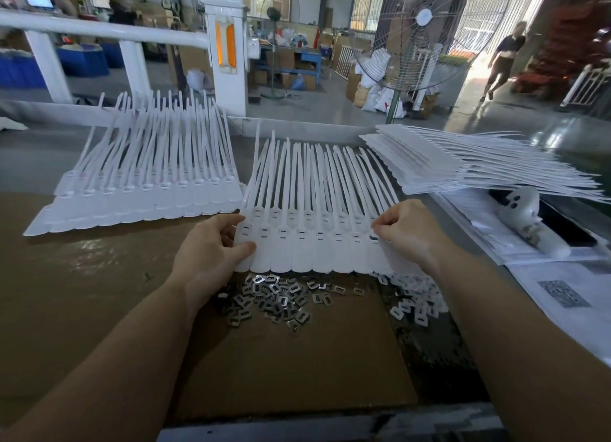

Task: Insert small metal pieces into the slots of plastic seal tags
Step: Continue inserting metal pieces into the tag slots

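White plastic seal tags (317, 243), joined in 1 sheet, lay on the bench with straps pointing away. Left hand (211, 246) pinched its left edge; right hand (401, 230) pinched the right. Small shiny metal pieces (274, 296) lay heaped just nearer, between both wrists.

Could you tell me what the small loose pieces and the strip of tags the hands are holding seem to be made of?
Small grey rectangular slotted pieces: apparently stamped metal, given their bright, shiny glints. White strip of joined seal tags: likely moulded plastic, smooth and matte, with thin tails that bend.
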Demonstrator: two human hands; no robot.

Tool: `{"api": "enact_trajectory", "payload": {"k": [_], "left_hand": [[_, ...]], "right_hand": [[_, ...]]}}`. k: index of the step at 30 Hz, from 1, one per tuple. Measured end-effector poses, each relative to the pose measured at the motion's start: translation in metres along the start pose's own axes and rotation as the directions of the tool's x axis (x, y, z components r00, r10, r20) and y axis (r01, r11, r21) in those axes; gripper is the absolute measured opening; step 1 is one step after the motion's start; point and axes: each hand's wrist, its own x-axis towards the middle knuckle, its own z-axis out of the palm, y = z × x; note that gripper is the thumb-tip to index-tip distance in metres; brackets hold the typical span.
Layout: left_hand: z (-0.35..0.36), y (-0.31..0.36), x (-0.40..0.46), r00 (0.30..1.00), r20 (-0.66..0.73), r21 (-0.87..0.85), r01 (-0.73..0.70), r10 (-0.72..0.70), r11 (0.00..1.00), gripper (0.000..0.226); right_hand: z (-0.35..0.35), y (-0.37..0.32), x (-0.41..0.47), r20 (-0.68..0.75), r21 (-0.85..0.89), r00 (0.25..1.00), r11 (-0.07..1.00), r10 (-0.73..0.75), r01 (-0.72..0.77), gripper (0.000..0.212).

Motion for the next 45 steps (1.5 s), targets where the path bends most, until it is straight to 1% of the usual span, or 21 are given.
{"api": "enact_trajectory", "payload": {"k": [6, 10, 13, 20, 24, 27, 30, 33, 35, 39, 41, 45], "left_hand": [[0.0, 0.0, 0.0, 1.0, 0.0, -0.006, 0.003, -0.003, 1.0, 0.046], [0.001, -0.001, -0.001, 1.0, 0.0, -0.007, -0.001, 0.001, 1.0, 0.046], [0.001, -0.002, 0.0, 1.0, -0.005, -0.011, -0.003, 0.003, 1.0, 0.047], [0.001, -0.001, 0.0, 1.0, -0.013, 0.01, -0.014, 0.014, 1.0, 0.047], [0.0, 0.0, -0.001, 1.0, -0.009, 0.021, -0.021, 0.021, 1.0, 0.048], [0.0, 0.001, -0.001, 1.0, -0.013, 0.025, -0.028, 0.028, 0.999, 0.047], [0.0, 0.001, -0.001, 1.0, -0.011, 0.024, -0.021, 0.021, 0.999, 0.047], [-0.001, 0.002, -0.002, 1.0, -0.005, 0.02, -0.006, 0.006, 1.0, 0.046], [-0.001, 0.003, -0.002, 1.0, -0.004, 0.025, -0.007, 0.007, 1.0, 0.046], [-0.002, 0.002, -0.002, 1.0, -0.002, 0.032, -0.01, 0.011, 0.999, 0.046], [-0.002, 0.002, -0.002, 1.0, 0.004, 0.032, -0.006, 0.005, 0.999, 0.046], [-0.001, 0.003, -0.001, 1.0, -0.001, 0.038, -0.008, 0.008, 0.999, 0.046]], "right_hand": [[-0.003, 0.0, -0.002, 0.045, -0.044, 0.998, 0.998, -0.049, 0.051, 0.011], [-0.002, 0.002, -0.006, -0.016, -0.052, 0.997, 0.996, -0.074, 0.074, 0.008], [-0.001, 0.005, -0.01, -0.03, -0.089, 0.991, 0.988, -0.13, 0.127, 0.008], [-0.001, 0.013, -0.019, 0.0, -0.16, 0.978, 0.965, -0.209, 0.206, 0.02], [0.0, 0.017, -0.026, -0.039, -0.19, 0.948, 0.934, -0.315, 0.303, 0.023], [-0.001, 0.019, -0.028, -0.054, -0.191, 0.937, 0.925, -0.344, 0.329, 0.024], [-0.001, 0.016, -0.027, -0.025, -0.206, 0.94, 0.922, -0.339, 0.327, 0.022], [-0.004, 0.013, -0.027, 0.024, -0.225, 0.951, 0.925, -0.307, 0.305, 0.024], [-0.008, 0.013, -0.031, 0.034, -0.194, 0.949, 0.93, -0.313, 0.314, 0.025], [-0.015, 0.019, -0.05, -0.062, -0.045, 0.954, 0.956, -0.292, 0.29, 0.022], [-0.016, 0.022, -0.059, -0.068, -0.035, 0.963, 0.965, -0.262, 0.261, 0.017], [-0.022, 0.027, -0.073, -0.077, -0.084, 0.966, 0.967, -0.246, 0.24, 0.012]]}}
